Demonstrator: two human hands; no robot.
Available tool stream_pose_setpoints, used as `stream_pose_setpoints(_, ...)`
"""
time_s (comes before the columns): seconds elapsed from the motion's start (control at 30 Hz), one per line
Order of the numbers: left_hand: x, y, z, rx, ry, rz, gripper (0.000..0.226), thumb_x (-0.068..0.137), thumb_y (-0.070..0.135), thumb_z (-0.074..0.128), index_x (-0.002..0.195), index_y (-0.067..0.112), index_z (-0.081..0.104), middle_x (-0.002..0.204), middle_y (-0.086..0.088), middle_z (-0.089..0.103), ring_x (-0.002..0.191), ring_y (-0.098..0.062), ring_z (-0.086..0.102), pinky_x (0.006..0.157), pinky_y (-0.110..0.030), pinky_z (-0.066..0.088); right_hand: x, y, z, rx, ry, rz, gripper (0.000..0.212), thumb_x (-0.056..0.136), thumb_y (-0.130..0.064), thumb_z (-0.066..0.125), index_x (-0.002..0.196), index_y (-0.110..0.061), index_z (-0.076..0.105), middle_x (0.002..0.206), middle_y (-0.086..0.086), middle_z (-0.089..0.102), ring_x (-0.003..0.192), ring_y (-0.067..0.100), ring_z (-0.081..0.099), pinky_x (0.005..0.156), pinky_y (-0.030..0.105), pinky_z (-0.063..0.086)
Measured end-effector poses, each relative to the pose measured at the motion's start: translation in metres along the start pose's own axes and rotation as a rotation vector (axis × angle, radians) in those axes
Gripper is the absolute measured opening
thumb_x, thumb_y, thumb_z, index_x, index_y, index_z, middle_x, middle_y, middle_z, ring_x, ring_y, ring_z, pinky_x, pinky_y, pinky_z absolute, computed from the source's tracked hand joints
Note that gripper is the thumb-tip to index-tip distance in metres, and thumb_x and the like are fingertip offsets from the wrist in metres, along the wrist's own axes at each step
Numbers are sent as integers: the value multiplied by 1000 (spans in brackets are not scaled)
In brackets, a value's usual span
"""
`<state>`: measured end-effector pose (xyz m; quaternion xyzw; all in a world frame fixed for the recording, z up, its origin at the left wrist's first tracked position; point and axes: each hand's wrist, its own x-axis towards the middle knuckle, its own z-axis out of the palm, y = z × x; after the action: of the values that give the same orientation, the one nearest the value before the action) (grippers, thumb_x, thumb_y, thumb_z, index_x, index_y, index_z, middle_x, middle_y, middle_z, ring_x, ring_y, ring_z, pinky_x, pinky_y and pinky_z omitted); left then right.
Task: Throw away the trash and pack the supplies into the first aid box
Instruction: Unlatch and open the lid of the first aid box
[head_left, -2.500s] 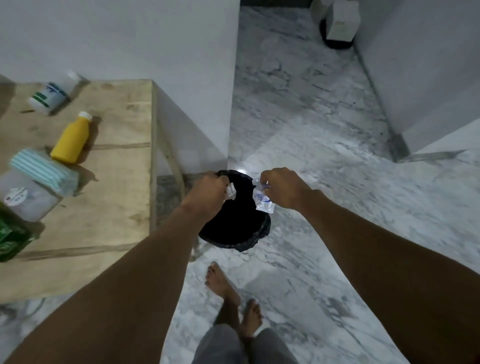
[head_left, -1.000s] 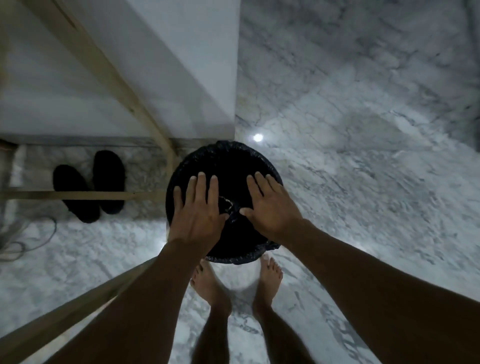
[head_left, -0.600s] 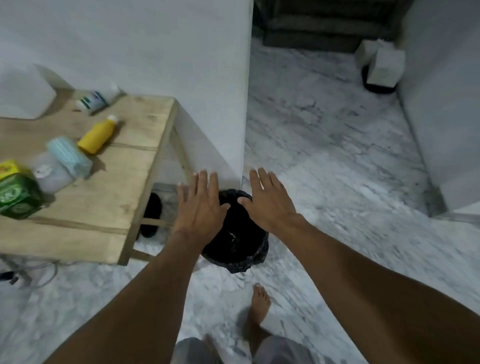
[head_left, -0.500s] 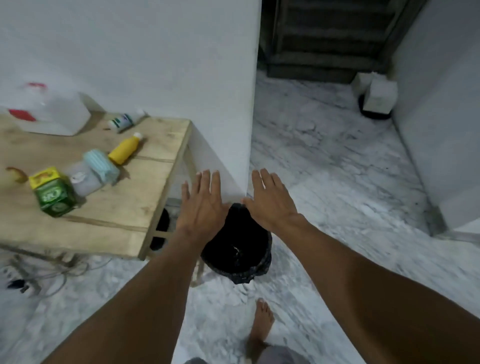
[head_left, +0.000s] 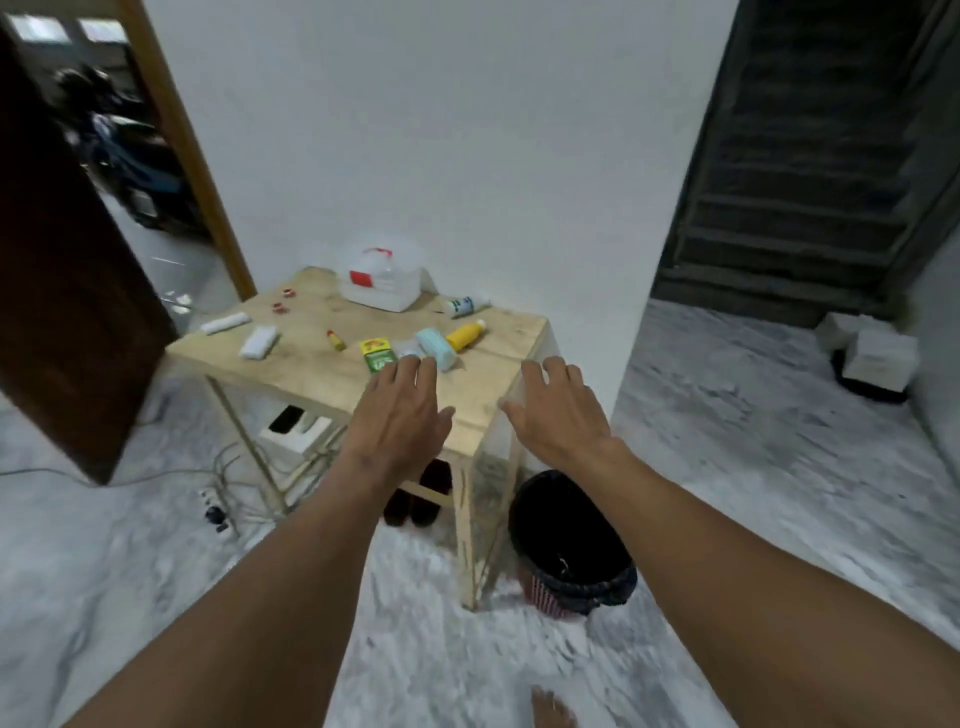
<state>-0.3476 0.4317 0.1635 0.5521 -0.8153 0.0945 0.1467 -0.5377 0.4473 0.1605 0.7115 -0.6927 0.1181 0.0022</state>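
Note:
Both my hands are empty with fingers spread, held in the air over the near end of the wooden table (head_left: 311, 364). My left hand (head_left: 402, 413) hovers near a green and yellow box (head_left: 377, 354) and a stack of light blue masks (head_left: 436, 347). My right hand (head_left: 558, 410) is above the table's right corner. The white first aid box (head_left: 382, 278) with red markings stands at the back by the wall. A yellow bottle (head_left: 466, 335), a white bottle (head_left: 466, 305), two white gauze rolls (head_left: 258, 340) and small red items lie on the table. The black-lined trash bin (head_left: 571, 540) stands on the floor below my right arm.
A dark wooden door (head_left: 67, 291) stands open at the left. Cables and a power strip (head_left: 215, 512) lie on the marble floor under the table, with dark shoes (head_left: 421, 491) beside them. Stairs (head_left: 810, 171) rise at the right, with white boxes (head_left: 872, 353) at their foot.
Both hands let go of the wrappers into the bin and opened. My view then rose from the bin to the table, and both hands lifted up toward the tabletop.

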Motion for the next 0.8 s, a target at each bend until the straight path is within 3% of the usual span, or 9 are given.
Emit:
stream_pose_setpoints(0.2, -30, -73, -26, 16, 18, -114, 57, 88, 34, 65, 130, -3, 52, 121, -22, 59, 108, -36, 56, 91, -43, 48, 30, -86, 9, 60, -4, -141, 58, 100, -49, 45, 141, -9, 38, 140, 19, 41, 125, 37, 41, 98, 47, 44)
stream_pose_setpoints(0.4, -10, -141, -5, -26, -28, -201, 59, 91, 38, 60, 136, 2, 47, 129, -18, 55, 115, -33, 52, 95, -42, 47, 90, -134, 34, 108, -40, -215, 58, 98, -49, 48, 139, -8, 43, 136, 18, 44, 124, 36, 43, 98, 45, 43)
stream_pose_setpoints(0.8, 173, -267, 60, -138, -50, -228, 58, 95, 40, 54, 142, 8, 40, 138, -13, 48, 124, -29, 47, 99, -38, 43, 314, -164, 78, 102, -81, -159, 51, 99, -47, 49, 132, -8, 45, 128, 17, 49, 120, 36, 46, 90, 42, 45)
